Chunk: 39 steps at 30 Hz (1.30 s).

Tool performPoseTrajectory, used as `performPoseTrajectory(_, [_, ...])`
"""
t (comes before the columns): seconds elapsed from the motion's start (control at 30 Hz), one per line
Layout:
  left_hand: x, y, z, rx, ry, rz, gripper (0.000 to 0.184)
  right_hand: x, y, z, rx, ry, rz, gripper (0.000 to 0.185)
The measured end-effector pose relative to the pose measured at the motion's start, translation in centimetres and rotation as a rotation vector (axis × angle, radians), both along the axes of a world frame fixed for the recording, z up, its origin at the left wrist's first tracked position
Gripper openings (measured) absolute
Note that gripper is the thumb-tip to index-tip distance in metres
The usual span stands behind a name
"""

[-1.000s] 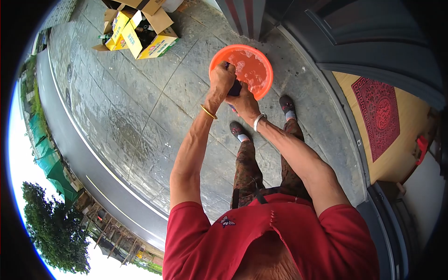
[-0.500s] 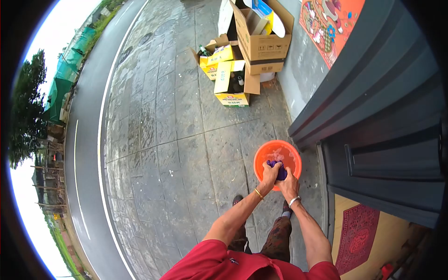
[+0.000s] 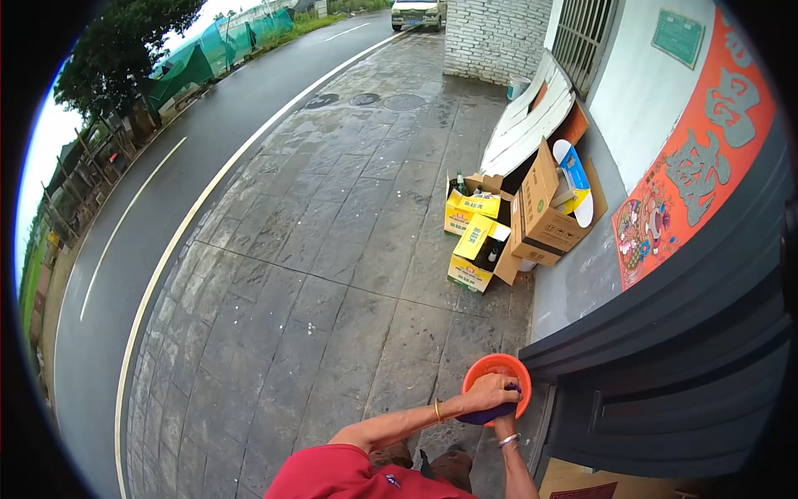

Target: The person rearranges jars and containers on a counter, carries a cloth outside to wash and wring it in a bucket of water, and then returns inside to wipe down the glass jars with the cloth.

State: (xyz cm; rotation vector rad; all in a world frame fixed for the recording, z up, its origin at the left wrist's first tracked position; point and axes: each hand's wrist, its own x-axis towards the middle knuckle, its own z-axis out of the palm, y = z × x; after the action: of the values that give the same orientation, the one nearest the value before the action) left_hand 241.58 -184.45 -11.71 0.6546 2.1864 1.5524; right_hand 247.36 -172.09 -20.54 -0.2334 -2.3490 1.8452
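Note:
An orange-red basin stands on the paving near the dark door, at the lower right of the view. My left hand, below a gold bracelet, is closed on a dark purple cloth over the basin's near side. Below it, my right hand, with a silver bracelet at the wrist, is against the cloth. The cloth and left hand cover most of its fingers, so its grip is hidden.
Yellow boxes with bottles and a brown carton stand along the wall beyond the basin. A dark door is on the right. The road runs along the left, with a vehicle at the top.
The view has swung up towards the road and wall, so basin and hands sit lower in it. The purple cloth, bunched between both hands before, now hangs out more towards the basin's near left side.

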Motion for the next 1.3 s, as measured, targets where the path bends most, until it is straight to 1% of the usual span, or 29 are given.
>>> performPoseTrajectory(0.03, [1.1,-1.1,1.3,-0.082,0.092,0.057,0.029,0.4,0.0,1.8,0.312,-0.075,0.272,0.034])
performPoseTrajectory(0.07, [2.1,-2.3,2.5,-0.168,0.178,0.118,0.029,0.0,-0.7,1.6,0.324,-0.066,0.306,0.034])
performPoseTrajectory(0.13, [2.6,-4.2,1.5,-0.104,0.127,0.378,0.028,0.3,-1.8,0.3,0.383,0.155,0.465,0.037])
performPoseTrajectory(0.17, [2.6,-5.3,0.7,-0.115,0.053,0.478,0.027,0.4,-4.3,6.6,0.208,-0.073,0.577,0.037])
performPoseTrajectory(0.2, [3.3,-6.9,0.4,-0.165,0.39,0.511,0.024,0.8,-5.7,9.3,0.173,-0.201,0.614,0.035])
performPoseTrajectory(0.23, [4.2,-7.8,0.3,-0.103,0.336,0.636,0.024,0.9,-6.2,9.1,0.003,-0.22,0.641,0.03])
performPoseTrajectory(0.27, [5.2,-8.4,0.4,-0.041,0.238,0.772,0.025,1.6,-7.7,11.9,-0.041,-0.238,0.669,0.026])
performPoseTrajectory(0.33, [7.6,-10.6,0.4,0.008,0.11,0.969,0.026,2.1,-7.8,9.1,-0.211,-0.297,0.65,0.024])
performPoseTrajectory(0.43, [10.6,-14.2,-0.4,0.179,0.05,1.245,0.028,2.4,-8.0,7.7,-0.205,-0.443,0.711,0.026])
performPoseTrajectory(0.5, [12.6,-17.4,-1.7,0.291,-0.043,1.417,0.028,3.1,-8.6,7.4,-0.554,-0.392,0.529,0.028])
performPoseTrajectory(0.57, [15.1,-20.5,-2.4,0.368,-0.118,1.517,0.027,1.0,-7.8,6.0,-0.558,-0.361,0.54,0.03])
performPoseTrajectory(0.6, [16.0,-22.0,-2.7,0.589,-0.28,1.559,0.026,0.8,-8.8,6.7,-0.591,-0.297,0.531,0.033])
performPoseTrajectory(0.63, [17.0,-23.4,-2.9,0.813,-0.441,1.577,0.026,0.9,-9.7,7.5,-0.579,-0.306,0.543,0.033])
performPoseTrajectory(0.67, [18.1,-24.9,-3.3,0.823,-0.448,1.581,0.026,1.7,-12.7,11.3,-0.613,-0.319,0.53,0.032])
performPoseTrajectory(0.7, [19.2,-26.3,-3.6,0.643,-0.431,1.51,0.026,2.2,-15.2,13.5,-0.648,-0.325,0.508,0.031])
performPoseTrajectory(0.73, [20.3,-27.4,-4.0,0.469,-0.408,1.42,0.026,2.0,-16.8,13.3,-0.637,-0.313,0.494,0.031])
performPoseTrajectory(0.8, [22.2,-30.1,-4.3,0.273,-0.289,1.39,0.026,1.1,-19.2,12.3,-0.584,-0.317,0.605,0.025])
performPoseTrajectory(0.83, [22.8,-31.2,-6.8,-0.008,0.034,1.429,0.027,1.2,-21.1,12.3,-0.511,-0.352,0.61,0.022])
performPoseTrajectory(0.87, [23.8,-32.7,-7.1,-0.181,0.033,1.387,0.033,1.8,-23.4,12.6,-0.452,-0.368,0.595,0.02])
performPoseTrajectory(0.9, [24.6,-33.4,-6.2,-0.6,0.172,1.415,0.04,2.8,-25.6,12.6,-0.413,-0.368,0.633,0.02])
performPoseTrajectory(0.93, [25.5,-35.0,-5.0,-0.625,0.274,1.366,0.042,3.8,-28.3,12.8,-0.369,-0.374,0.675,0.021])
performPoseTrajectory(0.97, [26.7,-36.7,-3.9,-0.47,0.23,1.231,0.039,5.2,-31.3,13.5,-0.388,-0.389,0.69,0.018])
performPoseTrajectory(1.03, [27.9,-39.6,-1.1,-0.05,-0.145,0.88,0.036,8.3,-36.9,14.3,-0.378,-0.394,0.771,0.017])
performPoseTrajectory(1.07, [28.6,-40.4,0.2,0.148,-0.202,0.778,0.031,9.4,-39.5,14.5,-0.353,-0.37,0.833,0.019])
performPoseTrajectory(1.13, [29.3,-42.5,1.9,0.088,-0.108,0.79,0.031,11.3,-43.6,15.9,-0.188,-0.363,0.948,0.026])
performPoseTrajectory(1.17, [29.5,-44.2,1.8,0.087,-0.097,0.779,0.031,11.9,-45.6,15.5,-0.123,-0.252,1.012,0.033])
performPoseTrajectory(1.23, [30.0,-47.6,1.0,0.257,-0.051,0.927,0.032,12.9,-48.2,15.4,-0.077,-0.249,1.04,0.04])
performPoseTrajectory(1.27, [30.0,-49.4,0.8,0.262,-0.05,0.919,0.032,13.4,-49.4,15.9,-0.078,-0.28,1.052,0.043])
performPoseTrajectory(1.3, [30.1,-50.9,0.5,0.327,-0.076,1.039,0.031,13.7,-50.4,16.3,-0.074,-0.283,1.044,0.043])
